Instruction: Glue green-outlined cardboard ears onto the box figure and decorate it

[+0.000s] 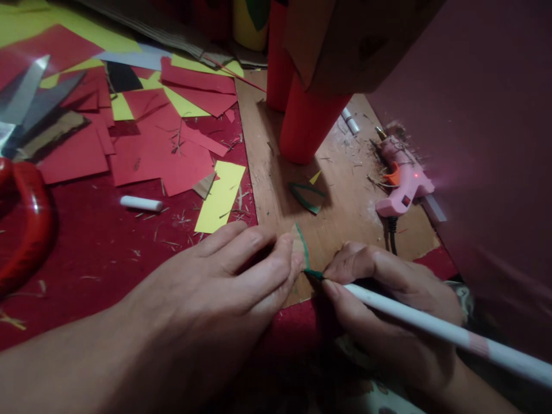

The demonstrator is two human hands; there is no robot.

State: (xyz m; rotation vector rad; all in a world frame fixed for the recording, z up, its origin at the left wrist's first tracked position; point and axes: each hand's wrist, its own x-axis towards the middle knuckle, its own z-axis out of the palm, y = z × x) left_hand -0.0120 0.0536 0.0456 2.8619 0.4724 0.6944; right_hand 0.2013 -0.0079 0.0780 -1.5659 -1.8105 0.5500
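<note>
My left hand lies at the near edge of the wooden board. Its fingertips pinch a small brown cardboard piece with a green edge against the board. My right hand is closed around a long white marker whose green tip touches the lower edge of that piece. The two hands nearly meet at the piece. A second green-edged leaf-shaped piece lies farther back on the board.
Two red paper tubes stand at the back of the board under a brown cardboard shape. A pink glue gun with a lit indicator rests at the right. Red and yellow paper scraps, a white glue stick and scissors cover the left side.
</note>
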